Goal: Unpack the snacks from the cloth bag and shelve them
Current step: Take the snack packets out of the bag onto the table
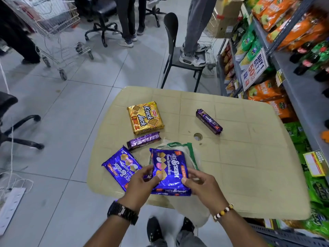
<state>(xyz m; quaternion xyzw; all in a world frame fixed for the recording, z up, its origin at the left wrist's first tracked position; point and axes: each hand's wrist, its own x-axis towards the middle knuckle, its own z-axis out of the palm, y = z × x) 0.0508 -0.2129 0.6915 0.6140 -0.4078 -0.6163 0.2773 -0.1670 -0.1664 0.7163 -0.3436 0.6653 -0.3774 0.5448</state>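
A blue Hide & Seek biscuit pack (170, 168) is held over the cloth bag by both hands: my left hand (142, 186) grips its left edge, my right hand (201, 186) its right edge. The white cloth bag (191, 155) with green trim lies flat on the beige table (249, 157), mostly hidden under the pack. A second blue Hide & Seek pack (121, 164) lies on the table to the left. Beyond it lie a purple biscuit roll (143, 140) and a gold Krack Jack pack (145, 117). Another purple roll (209, 121) rests further right.
Grey shelves (293, 90) with orange and green snack bags and soda bottles stand on the right. A person stands on a black chair (178, 56) behind the table. A shopping trolley (53, 29) and office chairs are at the left and back.
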